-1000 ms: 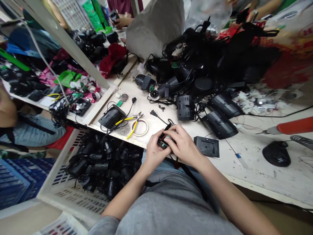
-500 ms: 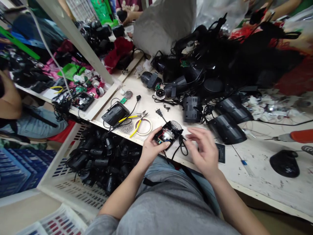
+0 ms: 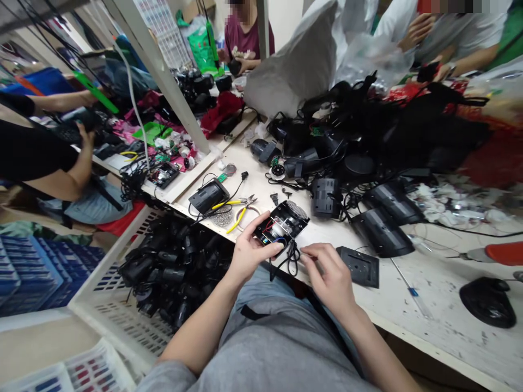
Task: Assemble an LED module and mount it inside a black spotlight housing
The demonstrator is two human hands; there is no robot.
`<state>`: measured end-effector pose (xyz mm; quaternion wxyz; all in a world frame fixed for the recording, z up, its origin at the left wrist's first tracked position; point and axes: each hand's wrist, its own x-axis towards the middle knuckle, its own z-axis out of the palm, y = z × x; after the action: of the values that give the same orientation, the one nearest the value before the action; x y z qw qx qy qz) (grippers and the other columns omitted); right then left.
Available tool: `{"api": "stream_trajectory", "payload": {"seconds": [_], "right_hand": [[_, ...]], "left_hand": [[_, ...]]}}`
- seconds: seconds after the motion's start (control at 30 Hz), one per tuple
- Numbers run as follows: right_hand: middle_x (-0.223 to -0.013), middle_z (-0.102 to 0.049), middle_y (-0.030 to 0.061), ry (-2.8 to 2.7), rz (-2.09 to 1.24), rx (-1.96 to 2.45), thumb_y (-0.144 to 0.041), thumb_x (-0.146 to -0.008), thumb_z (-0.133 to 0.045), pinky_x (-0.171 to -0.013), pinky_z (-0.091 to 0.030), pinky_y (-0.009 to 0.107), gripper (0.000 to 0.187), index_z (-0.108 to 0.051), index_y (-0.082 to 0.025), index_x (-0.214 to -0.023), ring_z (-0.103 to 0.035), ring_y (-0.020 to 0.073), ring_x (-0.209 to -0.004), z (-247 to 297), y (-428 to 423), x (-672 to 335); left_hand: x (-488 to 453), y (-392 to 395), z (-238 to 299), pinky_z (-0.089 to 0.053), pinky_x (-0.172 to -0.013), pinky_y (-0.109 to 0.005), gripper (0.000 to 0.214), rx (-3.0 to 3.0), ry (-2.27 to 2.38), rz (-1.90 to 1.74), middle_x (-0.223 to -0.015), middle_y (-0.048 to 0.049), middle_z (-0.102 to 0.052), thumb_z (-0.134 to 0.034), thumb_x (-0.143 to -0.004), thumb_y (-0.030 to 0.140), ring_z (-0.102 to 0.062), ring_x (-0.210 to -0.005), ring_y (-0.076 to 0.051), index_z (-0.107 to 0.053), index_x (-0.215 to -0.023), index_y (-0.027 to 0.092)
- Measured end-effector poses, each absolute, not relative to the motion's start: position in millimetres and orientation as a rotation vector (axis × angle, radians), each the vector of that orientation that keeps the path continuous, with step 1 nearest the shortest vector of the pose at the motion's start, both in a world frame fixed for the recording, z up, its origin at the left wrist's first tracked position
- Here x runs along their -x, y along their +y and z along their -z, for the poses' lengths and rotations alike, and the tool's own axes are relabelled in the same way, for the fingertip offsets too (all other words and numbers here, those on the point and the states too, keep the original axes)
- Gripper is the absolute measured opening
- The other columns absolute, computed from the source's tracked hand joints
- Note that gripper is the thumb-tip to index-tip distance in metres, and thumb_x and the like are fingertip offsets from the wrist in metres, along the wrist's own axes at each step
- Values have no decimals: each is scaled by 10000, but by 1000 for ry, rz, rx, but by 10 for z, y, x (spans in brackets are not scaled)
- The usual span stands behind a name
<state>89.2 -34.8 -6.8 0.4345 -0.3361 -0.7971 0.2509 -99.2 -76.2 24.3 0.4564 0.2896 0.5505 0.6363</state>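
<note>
An opened black plastic housing (image 3: 300, 222), with a motor, red and blue wires and a round grille at one end, is in my left hand (image 3: 249, 251). My left thumb lies across its near edge, and the fingers wrap its left side. A looped black cord (image 3: 292, 260) hangs from the near side of the housing. Beside that loop is my right hand (image 3: 332, 275), its fingers half bent and apart, with nothing visible in them. A flat black cover plate (image 3: 360, 268) lies on the bench just right of my right hand.
Yellow-handled cutters (image 3: 241, 213) lie near a black housing (image 3: 209, 196) on the left. Black housings (image 3: 382, 231) and dark parts crowd the back. A screwdriver (image 3: 412, 291), an orange tool (image 3: 504, 253) and a black base (image 3: 488, 302) sit right. Below left stands a crate (image 3: 93, 296) of black parts.
My right hand has moved left and down to the cord loop, uncovering more of the cover plate. The left hand still holds the housing. The view has tilted up slightly, showing more of the co-workers.
</note>
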Motion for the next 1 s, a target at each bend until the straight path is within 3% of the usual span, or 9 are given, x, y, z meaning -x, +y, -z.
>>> {"api": "stream_trajectory", "payload": {"seconds": [0.2, 0.3, 0.43, 0.57, 0.7, 0.87, 1.0], "right_hand": [[-863, -700, 52, -1824, -891, 966, -332, -958, -603, -717, -582, 322, 150, -692, -221, -913, -682, 189, -802, 77, -359, -953], [-972, -725, 76, -1512, -1229, 1056, -507, -930, -623, -704, -616, 351, 310, -666, -230, -1061, -710, 199, -801, 34, -320, -998], [-1062, -709, 73, -1198, -1615, 1024, -664, -849, -653, -749, -643, 397, 616, -556, -271, -1312, -734, 217, -841, -50, -238, -997], [-1022, -723, 51, -1042, -1842, 1049, -705, -780, -703, -784, -639, 399, 673, -589, -273, -1283, -717, 215, -848, -102, -197, -934], [-1164, -707, 43, -1000, -1849, 1112, -710, -709, -763, -764, -625, 337, 626, -660, -271, -1143, -690, 208, -936, -129, -186, -873], [-1108, -716, 49, -1137, -1780, 1174, -775, -731, -682, -780, -620, 371, 632, -667, -257, -1093, -681, 222, -917, -79, -127, -884], [-1181, -687, 101, -1491, -1313, 1303, -735, -846, -555, -795, -596, 394, 612, -666, -225, -1165, -674, 234, -940, -3, -107, -978]], "left_hand": [[985, -731, -257, -572, -613, -225, 818, -721, 1283, -1615, -1210, -120, -694, -985, -474, 327, -690, -942, -229, -714, -1233, 184], [949, -750, -280, -550, -547, -218, 844, -684, 1246, -1519, -1149, -108, -716, -977, -478, 324, -683, -789, -177, -694, -1259, 182], [865, -768, -381, -495, -405, -215, 848, -672, 1389, -1307, -1025, -71, -735, -943, -515, 290, -550, -496, -75, -655, -1303, 172], [782, -732, -499, -471, -373, -196, 753, -780, 1521, -1195, -911, -42, -731, -903, -585, 277, -516, -435, -55, -658, -1288, 165], [739, -681, -507, -491, -390, -195, 718, -821, 1507, -1127, -899, -39, -726, -879, -642, 301, -572, -476, -79, -639, -1308, 181], [726, -645, -470, -482, -388, -204, 726, -804, 1485, -1105, -955, -56, -729, -868, -673, 339, -574, -470, -79, -607, -1334, 187], [704, -651, -510, -488, -412, -241, 737, -822, 1541, -1065, -985, -64, -737, -858, -686, 350, -547, -442, -77, -594, -1356, 190]]}}
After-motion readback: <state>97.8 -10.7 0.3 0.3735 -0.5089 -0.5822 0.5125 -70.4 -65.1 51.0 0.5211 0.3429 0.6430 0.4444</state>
